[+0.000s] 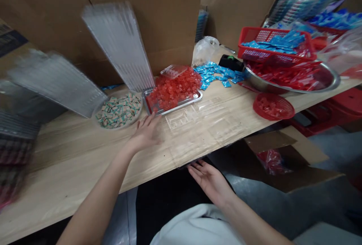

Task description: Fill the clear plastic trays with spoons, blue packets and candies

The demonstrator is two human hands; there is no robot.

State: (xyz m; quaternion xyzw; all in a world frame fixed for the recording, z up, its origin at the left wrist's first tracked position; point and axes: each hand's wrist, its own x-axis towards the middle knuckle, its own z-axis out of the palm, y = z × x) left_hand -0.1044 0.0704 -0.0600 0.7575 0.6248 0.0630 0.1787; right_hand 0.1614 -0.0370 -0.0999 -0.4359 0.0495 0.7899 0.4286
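Tabletop: we find the pale wooden board [85,154] smooth and matt.
Tray: we note the rectangular steel tray [186,101] bright and glossy.
Bowl: we note the wide round steel bowl [258,83] polished.
Basket: we find the round red plastic basket [271,118] glossy.
Sheets: we find the clear moulded plastic sheets [118,45] smooth and shiny.
Backing: we find the brown cardboard panels [141,19] matt.

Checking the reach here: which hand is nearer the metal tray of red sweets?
Left. The left hand is over the wooden table, just in front of the metal tray; the right hand is farther away, below the table's front edge.
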